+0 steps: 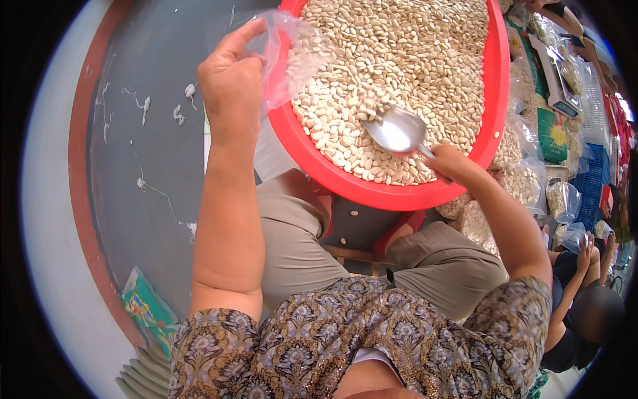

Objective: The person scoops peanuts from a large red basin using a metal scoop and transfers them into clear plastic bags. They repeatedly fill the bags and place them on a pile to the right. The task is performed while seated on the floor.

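A wide red plastic tub (344,192) full of pale flat beans (398,60) stands before me. My left hand (234,70), at the tub's left rim, grips a clear plastic bag (279,55). The bag overlaps the rim, and pale beans show through its far side; whether they lie inside it cannot be told. My right hand (448,162) holds a metal scoop (396,130) by its handle over the near right part of the beans. The scoop is tilted to the left, and some beans at its front edge are blurred.
Clear bags of beans (518,184), a scale (560,99), a green packet (552,134) and a blue crate (593,179) stand at the right. A co-worker (573,309) handles a bag at the lower right. Strings and a green bag (147,299) lie on the left floor.
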`<state>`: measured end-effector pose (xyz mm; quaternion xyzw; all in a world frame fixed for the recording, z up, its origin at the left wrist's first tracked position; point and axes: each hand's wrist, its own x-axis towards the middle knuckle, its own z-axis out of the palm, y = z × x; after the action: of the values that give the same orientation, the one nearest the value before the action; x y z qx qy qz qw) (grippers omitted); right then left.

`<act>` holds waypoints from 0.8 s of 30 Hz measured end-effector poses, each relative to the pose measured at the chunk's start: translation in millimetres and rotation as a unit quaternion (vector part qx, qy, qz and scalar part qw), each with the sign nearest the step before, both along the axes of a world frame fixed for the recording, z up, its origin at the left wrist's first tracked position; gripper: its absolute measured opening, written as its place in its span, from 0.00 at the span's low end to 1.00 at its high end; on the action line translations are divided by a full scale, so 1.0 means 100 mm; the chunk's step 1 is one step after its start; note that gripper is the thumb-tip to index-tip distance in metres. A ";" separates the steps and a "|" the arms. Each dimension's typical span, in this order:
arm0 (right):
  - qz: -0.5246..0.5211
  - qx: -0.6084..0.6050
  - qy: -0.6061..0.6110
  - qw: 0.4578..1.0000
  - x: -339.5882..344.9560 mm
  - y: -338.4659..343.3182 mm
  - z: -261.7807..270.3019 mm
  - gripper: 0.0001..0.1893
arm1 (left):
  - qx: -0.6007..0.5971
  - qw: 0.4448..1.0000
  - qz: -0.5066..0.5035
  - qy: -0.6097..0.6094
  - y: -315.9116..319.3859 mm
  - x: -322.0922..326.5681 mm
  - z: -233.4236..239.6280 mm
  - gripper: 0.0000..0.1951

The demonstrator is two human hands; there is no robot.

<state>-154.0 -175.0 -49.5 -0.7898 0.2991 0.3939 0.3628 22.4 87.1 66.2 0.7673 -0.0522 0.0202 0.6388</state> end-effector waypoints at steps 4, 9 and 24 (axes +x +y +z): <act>-0.166 0.078 -0.105 0.977 0.93 0.42 -0.92 0.17 | 0.028 0.999 -0.010 0.018 -0.08 -0.04 0.04 0.19; -0.312 0.076 -0.198 0.926 1.53 0.92 -1.39 0.11 | 0.013 1.000 -0.012 0.001 -0.11 -0.11 -0.02 0.19; -0.217 -0.027 -0.306 0.927 0.25 -0.49 -0.21 0.12 | 0.226 0.954 -0.132 -0.144 -0.65 0.15 -0.67 0.28</act>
<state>-128.7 -223.7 -70.6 -0.7974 0.3480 0.0365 0.4916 37.6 22.2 -1.0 0.8668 -0.2476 0.0343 0.4315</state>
